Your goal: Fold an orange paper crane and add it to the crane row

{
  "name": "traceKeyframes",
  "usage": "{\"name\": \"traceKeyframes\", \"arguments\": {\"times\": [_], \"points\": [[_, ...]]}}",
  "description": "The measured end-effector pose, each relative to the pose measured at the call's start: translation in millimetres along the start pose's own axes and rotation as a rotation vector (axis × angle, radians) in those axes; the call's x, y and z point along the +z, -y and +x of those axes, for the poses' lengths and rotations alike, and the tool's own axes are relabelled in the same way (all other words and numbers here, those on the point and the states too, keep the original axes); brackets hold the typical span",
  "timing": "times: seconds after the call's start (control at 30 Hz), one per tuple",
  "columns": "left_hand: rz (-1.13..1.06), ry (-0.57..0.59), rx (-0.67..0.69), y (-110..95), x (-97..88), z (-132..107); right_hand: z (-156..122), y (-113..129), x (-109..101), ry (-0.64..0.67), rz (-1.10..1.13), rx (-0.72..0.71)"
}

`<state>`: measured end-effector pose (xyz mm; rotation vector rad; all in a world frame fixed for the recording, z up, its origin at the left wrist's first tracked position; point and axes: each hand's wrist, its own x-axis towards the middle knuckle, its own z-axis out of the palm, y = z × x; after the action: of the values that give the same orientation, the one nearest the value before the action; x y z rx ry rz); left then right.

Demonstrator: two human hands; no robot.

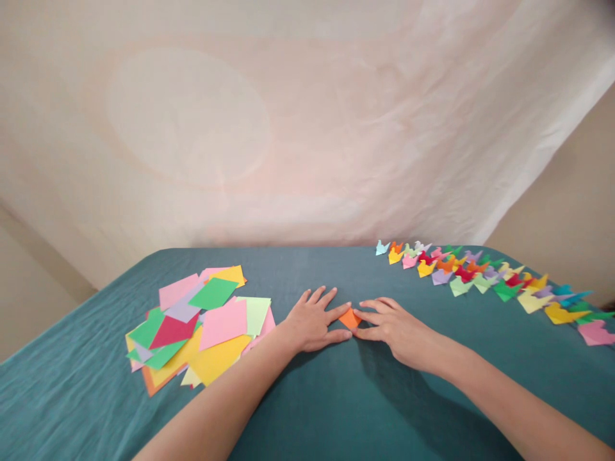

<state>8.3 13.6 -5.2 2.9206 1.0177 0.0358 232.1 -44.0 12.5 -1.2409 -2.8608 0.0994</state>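
Observation:
A small folded orange paper lies on the teal tablecloth between my two hands. My left hand rests flat, fingers stretched out, its fingertips touching the paper's left side. From the right, my right hand also lies flat, its fingertips pressing the paper's right edge. Most of the paper is hidden under the fingers.
A loose pile of coloured paper squares lies to the left. Several folded paper figures in many colours stand in rows at the back right. A pale cloth backdrop hangs behind the table.

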Motion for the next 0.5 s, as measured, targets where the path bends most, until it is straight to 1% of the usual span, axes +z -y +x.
{"name": "traceKeyframes", "arguments": {"times": [0.3,0.5], "points": [[0.01,-0.006,-0.011,-0.8,-0.7,-0.6,-2.3,7.0,-4.7,-0.024,-0.066,-0.02],[-0.001,0.005,-0.011,-1.2,-1.8,-0.5,-3.7,10.1,-6.1,-0.04,-0.045,-0.013]]}}
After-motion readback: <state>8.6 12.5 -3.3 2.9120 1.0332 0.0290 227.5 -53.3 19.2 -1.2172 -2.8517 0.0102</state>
